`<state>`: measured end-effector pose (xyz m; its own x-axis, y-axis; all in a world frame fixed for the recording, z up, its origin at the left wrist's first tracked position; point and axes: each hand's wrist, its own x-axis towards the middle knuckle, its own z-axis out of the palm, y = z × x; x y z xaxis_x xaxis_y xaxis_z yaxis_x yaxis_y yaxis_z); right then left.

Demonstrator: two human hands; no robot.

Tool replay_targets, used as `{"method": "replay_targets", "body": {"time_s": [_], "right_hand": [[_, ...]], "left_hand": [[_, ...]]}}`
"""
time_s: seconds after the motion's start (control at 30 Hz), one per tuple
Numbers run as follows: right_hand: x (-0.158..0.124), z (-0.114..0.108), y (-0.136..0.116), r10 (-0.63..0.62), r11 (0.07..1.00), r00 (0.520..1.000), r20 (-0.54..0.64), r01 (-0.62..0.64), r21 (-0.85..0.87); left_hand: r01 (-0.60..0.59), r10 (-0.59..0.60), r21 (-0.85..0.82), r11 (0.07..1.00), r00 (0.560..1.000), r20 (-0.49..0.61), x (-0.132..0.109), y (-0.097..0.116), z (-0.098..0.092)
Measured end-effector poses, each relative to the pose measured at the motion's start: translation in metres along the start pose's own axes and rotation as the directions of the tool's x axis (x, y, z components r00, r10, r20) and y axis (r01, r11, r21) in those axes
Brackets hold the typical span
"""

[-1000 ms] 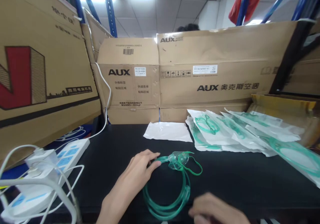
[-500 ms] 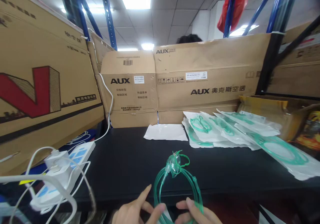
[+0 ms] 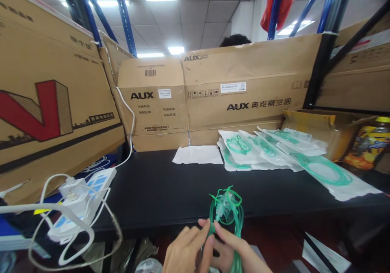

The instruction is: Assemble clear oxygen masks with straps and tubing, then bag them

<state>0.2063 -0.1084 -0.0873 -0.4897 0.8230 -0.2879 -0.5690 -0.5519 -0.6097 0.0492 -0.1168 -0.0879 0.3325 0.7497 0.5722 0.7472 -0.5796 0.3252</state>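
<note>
A coil of green tubing [image 3: 239, 224] with a clear mask [image 3: 224, 206] at its top hangs over the front edge of the black shelf. My left hand [image 3: 190, 244] pinches the left side of the coil between thumb and fingers. My right hand [image 3: 234, 244] is closed on the tubing just to the right, its thumb tip meeting the left fingertips below the mask. A thin green strap is looped about the mask. The lower part of the coil is partly hidden behind my hands.
Several white pouches with green tubing [image 3: 330, 173] lie at the back right, beside a flat white pouch [image 3: 198, 155]. A power strip [image 3: 100, 183] with white cables is on the left. Cardboard [image 3: 237, 90] walls the back; a bottle [image 3: 368, 143] stands far right.
My hands have come together at the coil and moved closer to the mask. The coil has narrowed and shifted right in view. The camera view has also tilted slightly down.
</note>
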Motion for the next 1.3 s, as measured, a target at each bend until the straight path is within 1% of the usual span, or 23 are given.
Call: {"method": "replay_targets", "body": {"time_s": [0.03,0.1,0.17,0.23,0.3,0.33,0.37,0.43,0.5,0.57,0.6,0.67,0.73,0.87,0.93,1.0,1.07,1.13,1.3], "right_hand": [[0.0,0.0,-0.003,0.022,1.0,1.0,-0.006,-0.022,0.02],[-0.001,0.0,-0.008,0.027,0.998,0.999,-0.019,-0.026,0.056],[-0.001,-0.002,-0.013,0.015,0.996,0.999,-0.044,-0.011,0.087],[-0.002,-0.003,-0.017,-0.001,0.993,0.998,-0.067,0.009,0.117],[-0.005,-0.004,-0.021,-0.024,0.989,0.997,-0.078,0.035,0.142],[-0.006,-0.004,-0.023,-0.033,0.988,0.996,-0.078,0.045,0.146],[-0.008,-0.005,-0.025,-0.037,0.989,0.997,-0.074,0.047,0.139],[-0.01,-0.007,-0.026,-0.021,0.996,0.999,-0.045,0.025,0.09],[-0.011,-0.01,-0.028,-0.016,1.0,1.0,0.003,0.016,0.007],[-0.012,-0.014,-0.03,-0.031,0.996,0.998,0.048,0.035,-0.082],[-0.013,-0.015,-0.032,-0.037,0.992,0.997,0.062,0.044,-0.119],[-0.016,-0.017,-0.036,-0.032,0.986,0.996,0.078,0.045,-0.162],[-0.022,-0.017,-0.04,-0.018,0.986,0.996,0.083,0.032,-0.166],[-0.034,-0.015,-0.046,0.002,0.988,0.997,0.077,0.01,-0.153],[-0.038,-0.015,-0.047,0.016,0.988,0.996,0.085,-0.003,-0.158],[-0.041,-0.014,-0.048,0.023,0.983,0.995,0.099,-0.005,-0.183],[-0.044,-0.013,-0.049,0.035,0.977,0.994,0.102,-0.012,-0.213],[-0.048,-0.011,-0.049,0.053,0.972,0.994,0.092,-0.031,-0.232],[-0.054,-0.006,-0.05,0.064,0.964,0.995,0.076,-0.042,-0.263]], "left_hand": [[-0.007,0.006,0.032,0.999,0.999,0.035,0.007,0.005,-0.004],[0.0,-0.008,0.074,0.997,0.995,0.102,0.021,0.015,-0.014],[-0.001,-0.009,0.06,0.998,0.986,0.168,0.035,0.023,-0.025],[0.012,-0.012,0.003,1.0,0.977,0.214,0.054,0.025,-0.034],[0.037,-0.033,-0.014,0.999,0.975,0.221,0.082,0.02,-0.038],[0.039,-0.041,0.014,0.999,0.979,0.199,0.099,0.015,-0.036],[0.011,-0.026,0.077,0.997,0.98,0.197,0.118,0.008,-0.032],[-0.018,-0.01,0.116,0.993,0.973,0.232,0.158,-0.008,-0.016],[-0.034,-0.011,0.149,0.988,0.956,0.293,0.194,-0.025,0.005],[-0.03,-0.039,0.189,0.982,0.937,0.348,0.219,-0.039,0.023],[-0.022,-0.058,0.209,0.978,0.927,0.371,0.226,-0.044,0.03],[-0.01,-0.09,0.239,0.971,0.909,0.406,0.229,-0.054,0.034],[-0.011,-0.101,0.248,0.969,0.895,0.434,0.219,-0.062,0.027],[-0.03,-0.086,0.229,0.973,0.874,0.479,0.182,-0.069,-0.007],[-0.025,-0.094,0.238,0.971,0.875,0.475,0.165,-0.069,-0.023],[-0.021,-0.103,0.256,0.966,0.882,0.46,0.153,-0.066,-0.032],[-0.021,-0.11,0.278,0.96,0.889,0.445,0.146,-0.063,-0.036],[-0.019,-0.121,0.305,0.952,0.893,0.433,0.143,-0.059,-0.036],[-0.015,-0.152,0.373,0.928,0.897,0.415,0.149,-0.045,-0.03]]}}
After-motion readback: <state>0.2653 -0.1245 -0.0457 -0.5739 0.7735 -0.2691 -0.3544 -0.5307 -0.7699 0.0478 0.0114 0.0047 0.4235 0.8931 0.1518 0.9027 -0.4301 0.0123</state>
